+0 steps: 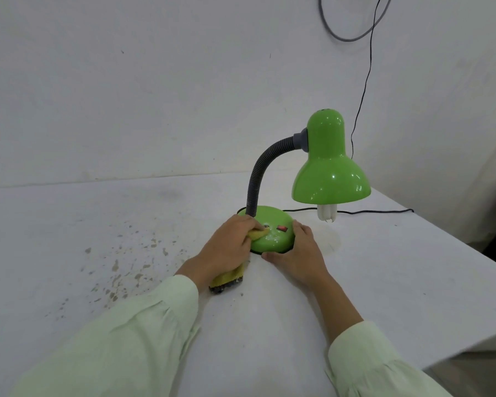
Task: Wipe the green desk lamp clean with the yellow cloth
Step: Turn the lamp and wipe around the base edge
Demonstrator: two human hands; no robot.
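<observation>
Right of centre in the frame, the green desk lamp (328, 167) stands on the white table (98, 224), its shade toward the upper right. The left hand (229, 245) is bunched around the yellow cloth (226, 277), pressing it onto the lamp's round base (272, 239). The right hand (298, 253) clasps the base's right rim, fingers curled against it and thumb along the near edge.

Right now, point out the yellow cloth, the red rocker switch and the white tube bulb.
yellow cloth (227, 277): head view, loose lower end.
red rocker switch (282, 228): head view, its centre.
white tube bulb (326, 214): head view, its exposed tubes.
</observation>
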